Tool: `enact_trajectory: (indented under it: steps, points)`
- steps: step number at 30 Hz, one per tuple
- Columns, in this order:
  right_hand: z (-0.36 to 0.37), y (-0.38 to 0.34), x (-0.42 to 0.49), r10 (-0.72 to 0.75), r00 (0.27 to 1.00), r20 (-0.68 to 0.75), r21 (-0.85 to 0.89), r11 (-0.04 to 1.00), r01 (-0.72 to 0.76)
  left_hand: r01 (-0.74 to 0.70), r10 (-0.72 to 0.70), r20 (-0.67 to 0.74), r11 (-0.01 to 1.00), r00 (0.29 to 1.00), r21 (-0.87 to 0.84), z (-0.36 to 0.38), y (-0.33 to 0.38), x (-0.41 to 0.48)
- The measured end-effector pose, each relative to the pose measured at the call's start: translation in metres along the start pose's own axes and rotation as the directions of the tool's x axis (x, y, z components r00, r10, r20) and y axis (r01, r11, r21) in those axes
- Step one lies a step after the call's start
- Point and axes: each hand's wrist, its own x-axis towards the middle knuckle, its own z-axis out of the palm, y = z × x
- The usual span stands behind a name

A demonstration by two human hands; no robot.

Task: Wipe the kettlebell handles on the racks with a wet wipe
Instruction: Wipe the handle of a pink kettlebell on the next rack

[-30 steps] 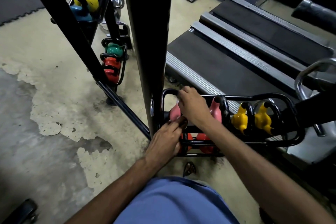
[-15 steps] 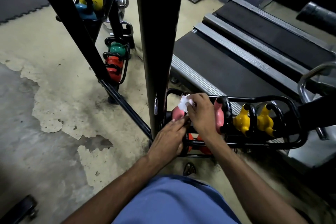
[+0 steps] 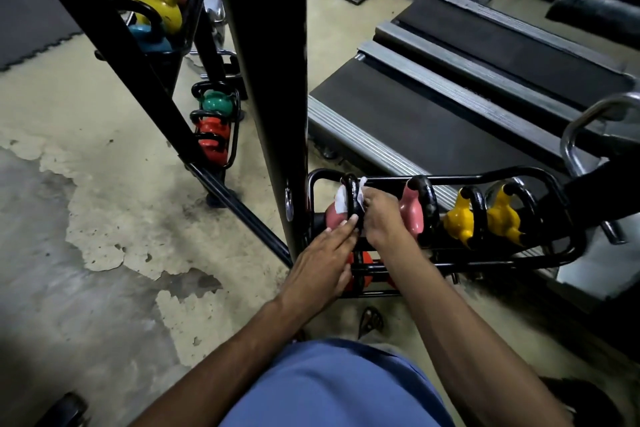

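While the right hand [image 3: 381, 215] pinches the wet wipe [image 3: 341, 200] with curled fingers, the white cloth now lies folded over the black handle [image 3: 353, 196] of the leftmost pink kettlebell [image 3: 333, 220] and shows on both sides of the loop. Half a second ago it was only a bunched tuft above the knuckles, and a second ago the hand hid it altogether. The handle now stands clear of the palm and upright, so I judge the wiping stroke on this one to be under way rather than finished.

The left hand [image 3: 322, 260] keeps its place. Its fingers are straight and clasp nothing, and their tips rest against the foot of the handle where it meets the pink body, apparently steadying the bell.

That bell sits at the left end of the upper tier of the low rack [image 3: 485, 173], just beside the black upright post [image 3: 263, 80]. To its right along the same rail stand a second pink kettlebell [image 3: 412, 217] and two yellow kettlebells [image 3: 459, 222], all untouched for now. Red kettlebells [image 3: 360, 276] show on the tier below, partly hidden by the left hand. More bells wait in the far rack [image 3: 232, 135] beyond the post, so most of the job seems to remain. A treadmill [image 3: 450, 97] lies behind the low rack.
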Motion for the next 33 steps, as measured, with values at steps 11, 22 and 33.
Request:
enact_trajectory:
  steps: [11, 22, 33]
  points:
    - [-0.007, -0.017, -0.012, -0.29, 0.55, 0.783, -0.618, -0.458, 0.639, 0.038, -0.041, 0.056, 0.998, 0.998, 0.043, -0.006, 0.002, -0.005]
    - [-0.012, 0.009, -0.03, -0.202, 0.979, -0.031, -0.326, 0.928, 0.181, -0.03, 0.03, 0.095, 1.0, 0.995, -0.003, 0.002, -0.008, -0.018]
    - [-0.008, 0.016, -0.025, -0.461, 0.886, -0.049, -0.426, 0.812, 0.399, -0.039, 0.042, 0.112, 0.999, 0.993, -0.027, 0.003, -0.011, -0.018]
